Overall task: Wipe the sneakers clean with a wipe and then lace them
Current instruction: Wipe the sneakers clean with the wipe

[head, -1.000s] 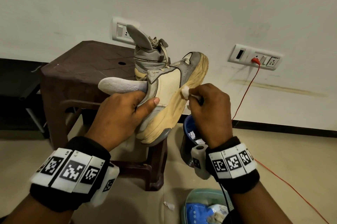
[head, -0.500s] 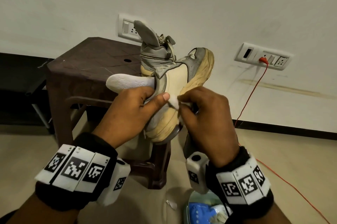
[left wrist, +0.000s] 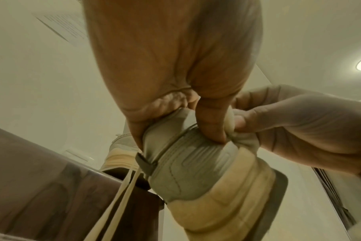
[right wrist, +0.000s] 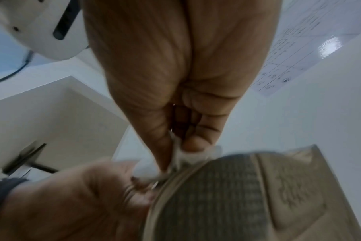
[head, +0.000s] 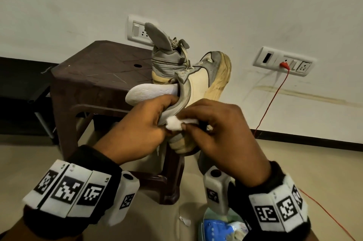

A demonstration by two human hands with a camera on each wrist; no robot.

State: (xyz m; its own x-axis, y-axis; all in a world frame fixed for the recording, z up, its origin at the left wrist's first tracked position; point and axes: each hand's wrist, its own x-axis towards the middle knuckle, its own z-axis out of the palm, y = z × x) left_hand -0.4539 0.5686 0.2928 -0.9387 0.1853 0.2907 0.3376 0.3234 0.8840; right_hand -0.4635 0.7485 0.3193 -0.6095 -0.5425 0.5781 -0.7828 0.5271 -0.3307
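Note:
A grey and cream sneaker (head: 202, 81) with a yellowed sole is held up in the air, toe up, its white insole (head: 151, 91) sticking out to the left. My left hand (head: 141, 130) grips its heel collar (left wrist: 175, 130). My right hand (head: 222, 128) pinches a small white wipe (head: 174, 124) against the sneaker's side near the heel (right wrist: 188, 156). A second grey sneaker (head: 169, 58) stands on the brown stool (head: 94, 71) behind it. Loose laces (left wrist: 121, 192) hang from it.
The stool stands against a white wall with two switch plates (head: 282, 62); a red cable (head: 273, 99) runs from the right one down across the floor. A pale tub with a blue wipe pack (head: 218, 229) sits on the floor below my right wrist.
My right hand has slid the wipe down the sneaker's side from near the toe to the heel, close to my left thumb. The held sneaker stays in my left hand.

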